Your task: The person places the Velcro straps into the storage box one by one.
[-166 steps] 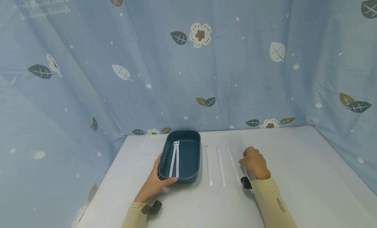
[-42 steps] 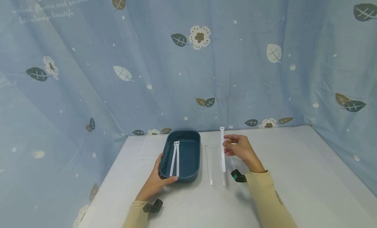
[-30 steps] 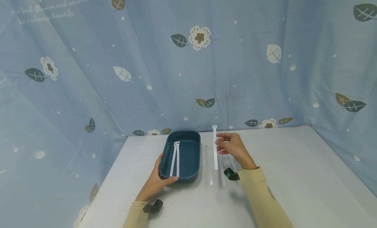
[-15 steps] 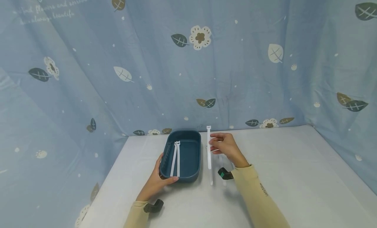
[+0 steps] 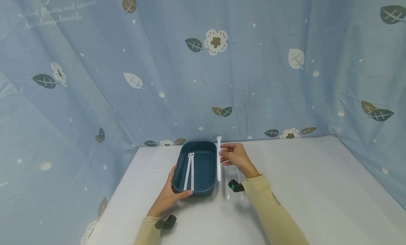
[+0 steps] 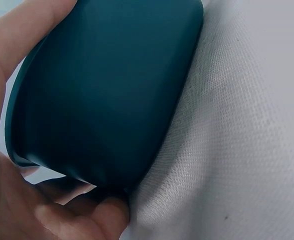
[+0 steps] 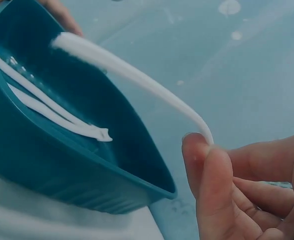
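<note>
My left hand (image 5: 169,195) grips the near left corner of a dark teal plastic bin (image 5: 199,193), thumb over the rim and fingers round the outside. Two white cable ties (image 5: 192,173) lie in the bin, their slotted heads together at the far end. Thumb and fingertips of my right hand (image 5: 236,156) pinch another white cable tie (image 5: 219,169), held up beside the bin's right rim. In the right wrist view this held cable tie (image 7: 142,80) curves over the bin. Further cable ties (image 5: 228,194) lie on the table below my right hand, partly hidden by hand and sleeve.
A white cloth-covered table (image 5: 304,188) carries everything. Behind it hangs a blue curtain (image 5: 253,79) printed with leaves and flowers, closing off the back and sides. Dark camera mounts (image 5: 166,222) sit at both wrists.
My right hand has picked up a cable tie from the right of the row and carried it left to the bin's right rim. The left hand keeps its grip on the bin.
</note>
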{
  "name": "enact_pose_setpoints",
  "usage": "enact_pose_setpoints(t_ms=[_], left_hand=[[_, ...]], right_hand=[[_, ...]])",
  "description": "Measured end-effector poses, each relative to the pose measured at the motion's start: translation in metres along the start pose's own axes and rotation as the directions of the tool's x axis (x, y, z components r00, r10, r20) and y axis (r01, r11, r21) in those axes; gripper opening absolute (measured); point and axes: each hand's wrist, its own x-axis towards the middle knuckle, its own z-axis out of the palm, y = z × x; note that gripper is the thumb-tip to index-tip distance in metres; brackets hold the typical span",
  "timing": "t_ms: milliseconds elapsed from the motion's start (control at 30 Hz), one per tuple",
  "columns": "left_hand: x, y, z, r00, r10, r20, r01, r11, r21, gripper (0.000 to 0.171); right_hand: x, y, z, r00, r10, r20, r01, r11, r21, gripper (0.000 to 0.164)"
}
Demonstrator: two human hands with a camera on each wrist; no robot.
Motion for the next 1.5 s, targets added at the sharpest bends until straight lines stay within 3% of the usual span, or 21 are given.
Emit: enact_pose_setpoints(t_ms=[1033,1500], left_hand=[[0.002,-0.002,0.001,1.000,0.013,0.000,-0.013,1.000,-0.001,0.120],[0.002,-0.001,0.000,1.000,0.015,0.003,-0.015,1.000,-0.004,0.121]], right_hand=[[0.018,0.007,0.051,0.999,0.023,0.028,-0.023,0.999,0.023,0.034],[0.022,0.010,0.069,0.998,0.014,0.053,-0.011,0.999,-0.046,0.035]])
